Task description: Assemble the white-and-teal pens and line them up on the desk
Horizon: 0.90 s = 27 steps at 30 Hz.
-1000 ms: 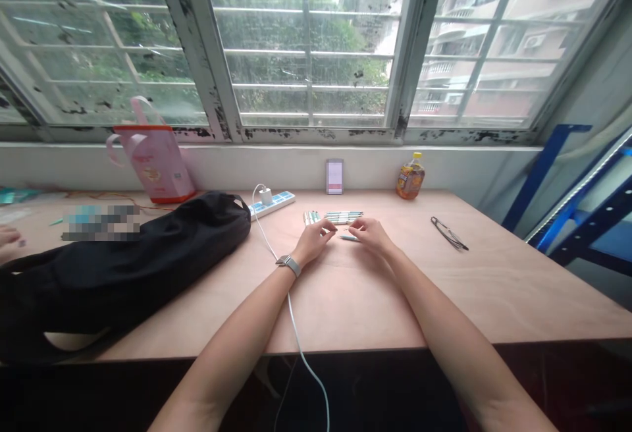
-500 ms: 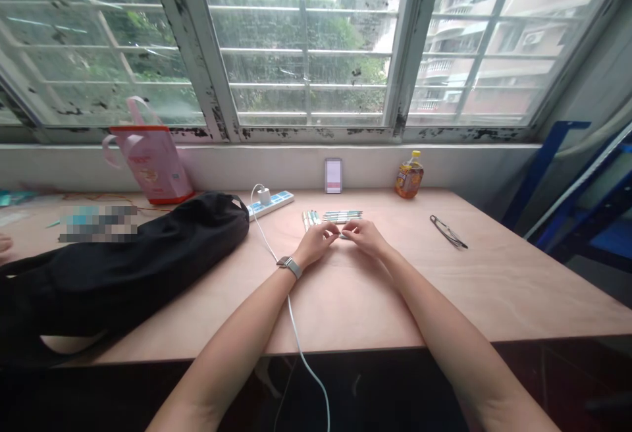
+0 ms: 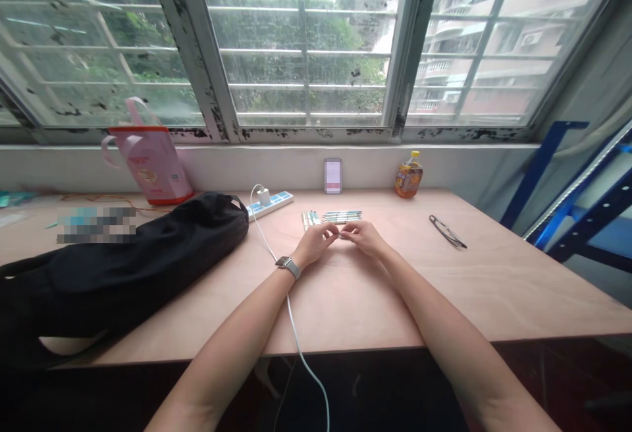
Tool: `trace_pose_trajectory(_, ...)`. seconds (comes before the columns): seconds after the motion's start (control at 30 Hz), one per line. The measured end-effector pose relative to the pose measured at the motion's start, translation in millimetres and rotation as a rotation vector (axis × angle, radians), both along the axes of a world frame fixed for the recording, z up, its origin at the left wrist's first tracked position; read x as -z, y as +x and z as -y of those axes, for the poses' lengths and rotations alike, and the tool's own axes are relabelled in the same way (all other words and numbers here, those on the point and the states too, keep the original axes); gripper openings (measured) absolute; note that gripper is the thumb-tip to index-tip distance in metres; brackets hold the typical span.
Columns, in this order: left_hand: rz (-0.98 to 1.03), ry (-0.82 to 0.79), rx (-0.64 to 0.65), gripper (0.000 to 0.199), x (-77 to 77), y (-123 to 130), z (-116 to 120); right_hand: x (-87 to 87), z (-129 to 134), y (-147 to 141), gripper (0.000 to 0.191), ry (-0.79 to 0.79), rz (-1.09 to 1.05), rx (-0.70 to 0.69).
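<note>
Across the counter (image 3: 355,310), our left hand (image 3: 311,243) and right hand (image 3: 366,238) nearly meet, fingers pinched.
The pen row (image 3: 342,216) lies crosswise just beyond both; we seem to hold a small piece (image 3: 340,236) between the fingertips, its axis unclear.

Pens (image 3: 342,215) white and teal; long bag (image 3: 148,264) black; bottle cap (image 3: 415,154) yellow.

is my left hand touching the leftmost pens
Cannot tell: in the head view, the left hand overlaps the near ends of the leftmost pens, hiding any contact or gap.
</note>
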State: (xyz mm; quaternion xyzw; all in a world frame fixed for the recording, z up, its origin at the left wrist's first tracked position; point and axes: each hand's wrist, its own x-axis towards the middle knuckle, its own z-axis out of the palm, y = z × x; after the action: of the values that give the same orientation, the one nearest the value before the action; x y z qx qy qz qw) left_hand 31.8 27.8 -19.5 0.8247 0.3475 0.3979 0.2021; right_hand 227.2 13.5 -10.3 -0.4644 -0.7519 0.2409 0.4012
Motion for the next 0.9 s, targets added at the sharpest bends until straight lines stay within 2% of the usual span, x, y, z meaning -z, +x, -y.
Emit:
trace_pose_trajectory(0.3,-0.017,0.035,0.006,0.008,0.7,1,0,-4.0,5,-1,0.024,0.025,0.091,0.008)
trace_pose_trajectory(0.5,-0.059,0.072,0.026,0.019,-0.7,2,0,-8.0,6,-2,0.026,0.032,0.155,0.04)
trace_pose_trajectory(0.7,-0.103,0.108,-0.095,0.02,-3.1,-1,-1,-12.8,1,11,0.014,0.026,0.322,0.225)
trace_pose_trajectory(0.83,-0.144,0.071,-0.173,0.018,-3.0,-4,-2,-9.0,1,20,0.01,-0.017,0.501,0.26)
trace_pose_trajectory(0.9,-0.162,0.06,-0.203,0.018,-2.7,-5,-2,-6.4,0,23,0.007,-0.031,0.512,0.25)
